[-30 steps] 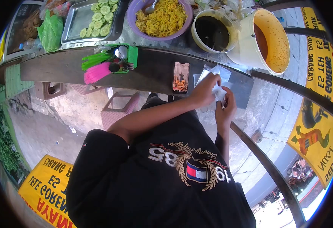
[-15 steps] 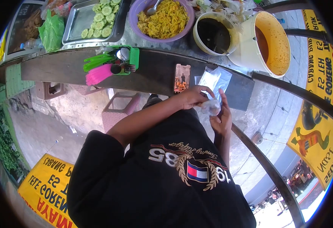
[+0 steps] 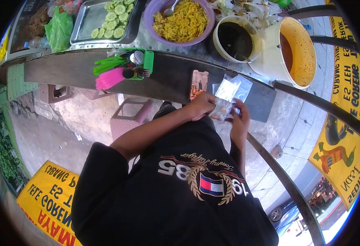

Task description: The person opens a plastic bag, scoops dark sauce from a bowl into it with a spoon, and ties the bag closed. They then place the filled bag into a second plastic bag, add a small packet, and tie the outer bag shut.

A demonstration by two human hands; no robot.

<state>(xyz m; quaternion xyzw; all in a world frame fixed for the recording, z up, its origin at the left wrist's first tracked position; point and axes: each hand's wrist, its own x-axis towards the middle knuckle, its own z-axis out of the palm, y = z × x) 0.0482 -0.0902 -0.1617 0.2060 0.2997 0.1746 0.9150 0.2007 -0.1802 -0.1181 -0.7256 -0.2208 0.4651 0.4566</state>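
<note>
In front of my shirt, my left hand (image 3: 201, 106) is closed on the near side of a small clear plastic bag (image 3: 220, 110). The bag is crumpled and shiny, and its contents are hard to make out. My right hand (image 3: 239, 119) is at the bag's right edge, with curled fingers and thumb on the plastic, slightly blurred. Just beyond the hands, a stack of clear plastic bags (image 3: 229, 88) lies on the dark counter ledge (image 3: 163, 88). A phone (image 3: 199, 84) with a lit screen stands left of the stack, close to my left hand.
A green basket (image 3: 148, 61) holds spoons and green and pink handles. Behind are sliced cucumbers on a metal tray (image 3: 83, 30), a purple bowl (image 3: 149, 24) of yellow food, a tub of dark liquid (image 3: 233, 41) and a tilted white bucket (image 3: 270, 53). A stool (image 3: 126, 121) stands below.
The bunched plastic bag is now spread wider between my hands. My left hand has moved slightly left and down; my right fingers have come down to the bag's edge.
</note>
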